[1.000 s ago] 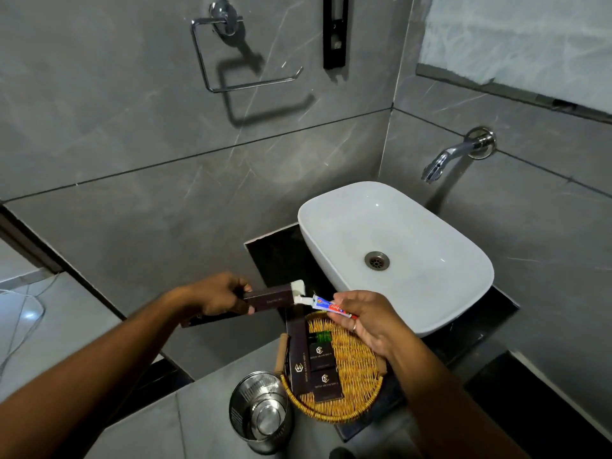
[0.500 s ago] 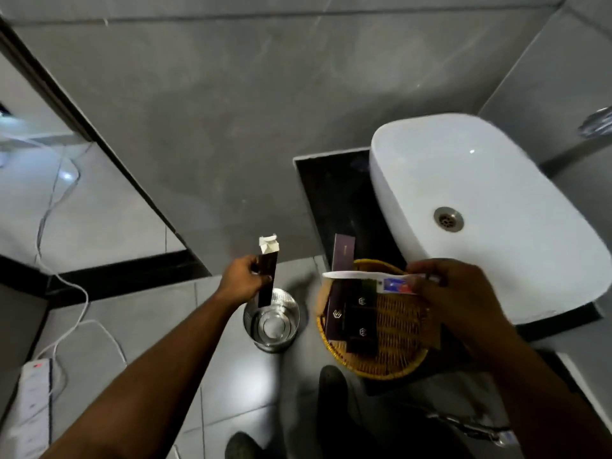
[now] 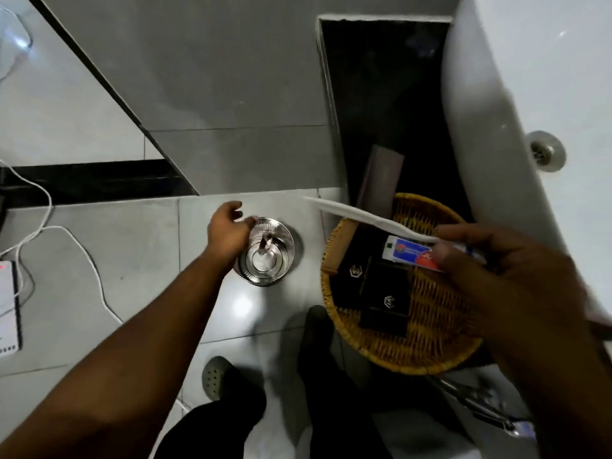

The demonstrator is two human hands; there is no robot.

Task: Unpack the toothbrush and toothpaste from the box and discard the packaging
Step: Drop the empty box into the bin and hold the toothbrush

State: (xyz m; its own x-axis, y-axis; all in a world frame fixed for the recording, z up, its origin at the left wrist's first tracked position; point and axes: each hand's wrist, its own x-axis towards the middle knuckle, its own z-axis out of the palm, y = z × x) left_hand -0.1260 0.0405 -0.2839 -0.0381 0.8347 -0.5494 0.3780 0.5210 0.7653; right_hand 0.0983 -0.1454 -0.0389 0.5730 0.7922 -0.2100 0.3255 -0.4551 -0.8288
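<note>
My right hand grips a white toothbrush and a small toothpaste tube together, above the wicker basket. My left hand hovers at the rim of the steel bin on the floor, fingers loosely spread and holding nothing. The dark brown box lies inside the bin, only its end showing.
The basket holds several dark boxes, one long box sticking out the back. A white basin sits on the black counter at right. A white power strip and cables lie on the floor at left. My feet stand below.
My left hand let go of the dark box, which now lies in the bin. The camera tilted further down toward the floor. My right hand still holds the toothbrush and toothpaste.
</note>
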